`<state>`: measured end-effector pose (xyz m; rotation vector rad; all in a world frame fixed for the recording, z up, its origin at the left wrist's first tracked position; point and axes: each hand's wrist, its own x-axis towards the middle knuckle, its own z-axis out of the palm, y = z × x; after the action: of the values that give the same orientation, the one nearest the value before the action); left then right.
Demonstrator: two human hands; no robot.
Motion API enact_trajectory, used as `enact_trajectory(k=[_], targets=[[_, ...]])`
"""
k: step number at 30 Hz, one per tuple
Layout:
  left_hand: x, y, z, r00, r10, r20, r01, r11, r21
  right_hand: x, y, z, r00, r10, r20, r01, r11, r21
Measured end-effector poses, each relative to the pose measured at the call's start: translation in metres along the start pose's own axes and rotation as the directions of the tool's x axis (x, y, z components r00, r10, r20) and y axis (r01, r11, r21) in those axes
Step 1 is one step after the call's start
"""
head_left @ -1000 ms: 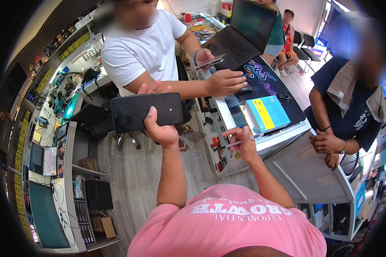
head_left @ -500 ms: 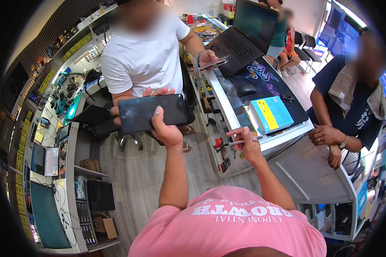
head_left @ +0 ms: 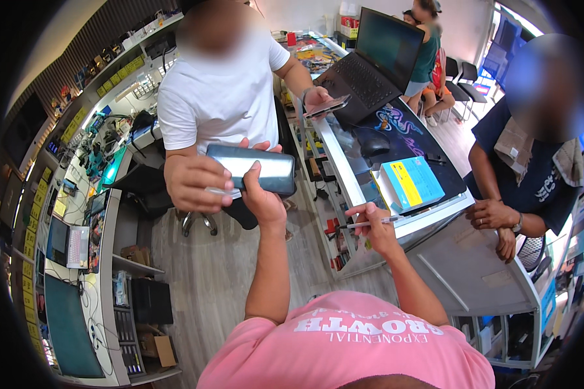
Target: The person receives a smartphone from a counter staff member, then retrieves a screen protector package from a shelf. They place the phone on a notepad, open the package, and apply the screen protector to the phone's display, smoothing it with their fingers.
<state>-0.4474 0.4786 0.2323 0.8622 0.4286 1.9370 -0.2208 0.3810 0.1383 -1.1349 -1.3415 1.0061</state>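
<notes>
My left hand (head_left: pixel 264 200) grips a dark smartphone (head_left: pixel 278 176) from below and the side, thumb across its glossy face, which reflects light. Close to the phone's left end is the hand (head_left: pixel 198 183) of a person in a white shirt (head_left: pixel 224 97); a small translucent piece shows at its fingertips, too blurred to name. That person's other hand holds a second phone (head_left: pixel 328 106). In my right hand (head_left: pixel 379 232), beside the counter edge, a slim pen (head_left: pixel 352 225) lies between the fingers. Just beyond it stands a blue and yellow box (head_left: pixel 416 185) with an open end.
On the glass counter (head_left: pixel 428 218) are a mouse (head_left: pixel 374 144), a mat and a black laptop (head_left: pixel 363 78). A person with a towel (head_left: pixel 522 146) leans at the right. Cable-strewn workbenches (head_left: pixel 91 285) curve along the left; an office chair (head_left: pixel 143 188) stands behind the phone.
The phone in my left hand has shifted right and tilted, now catching light. The white-shirted person's hand has come forward beside it. My right hand has moved slightly, still with the pen.
</notes>
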Motion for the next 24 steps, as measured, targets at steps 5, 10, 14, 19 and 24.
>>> enact_trajectory(k=[5, 10, 14, 19, 24], targets=[[0.018, -0.007, -0.005, 0.973, -0.183, 0.142, 0.17, 0.981, 0.097, 0.001, -0.001, 0.001, 1.0, 0.017, 0.014, -0.016, 0.999, -0.036], [-0.002, -0.029, -0.014, 0.943, -0.298, 0.15, 0.26, 0.938, 0.231, 0.003, -0.003, 0.0, 0.999, 0.034, -0.012, -0.034, 0.998, -0.051], [-0.046, -0.051, -0.061, 0.865, -0.481, 0.139, 0.414, 0.843, 0.344, 0.002, -0.009, 0.006, 0.998, 0.045, -0.044, -0.048, 0.996, -0.071], [-0.145, -0.059, -0.124, 0.676, -0.737, 0.024, 0.647, 0.609, 0.458, 0.001, -0.004, 0.007, 0.996, 0.058, -0.072, -0.064, 0.994, -0.088], [-0.194, -0.041, -0.157, 0.521, -0.853, 0.027, 0.724, 0.459, 0.515, 0.003, 0.001, 0.007, 0.986, 0.022, -0.164, -0.042, 0.992, -0.118]])
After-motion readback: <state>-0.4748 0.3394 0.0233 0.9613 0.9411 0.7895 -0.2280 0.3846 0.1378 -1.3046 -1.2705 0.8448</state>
